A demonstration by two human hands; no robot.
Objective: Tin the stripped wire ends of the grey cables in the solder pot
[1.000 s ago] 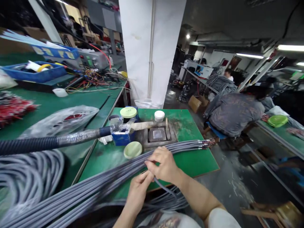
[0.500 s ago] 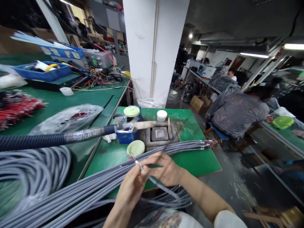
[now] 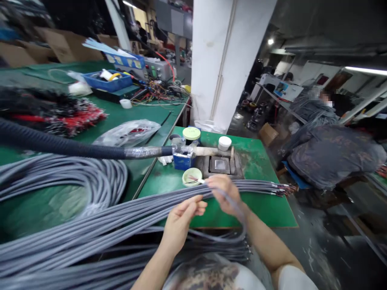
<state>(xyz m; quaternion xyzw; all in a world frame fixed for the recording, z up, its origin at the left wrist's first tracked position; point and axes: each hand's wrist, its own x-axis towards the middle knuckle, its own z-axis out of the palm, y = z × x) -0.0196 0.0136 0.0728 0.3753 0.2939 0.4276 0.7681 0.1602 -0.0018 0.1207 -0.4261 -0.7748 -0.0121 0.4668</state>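
The R hand (image 3: 224, 191) grips one grey cable (image 3: 242, 225) near its end, w/ the thin bare wires (image 3: 192, 178) at the small pale green dish (image 3: 197, 172), in it or just over it, can't tell; b/c they look soft, they'd need a light, slow hold. The L hand (image 3: 183, 217) is half curled close by, can't tell if it pinches anything, & the cable loops down past the R wrist, w/ a big cable bunch (image 3: 130, 217) lying across the green worktop (image 3: 263, 201).

hands (image 3: 181, 215) (image 3: 224, 194) 2 | held cable (image 3: 243, 225) 1 | white tub (image 3: 224, 143) 1 | green dish (image 3: 185, 177) 1 | hose (image 3: 90, 149) 1
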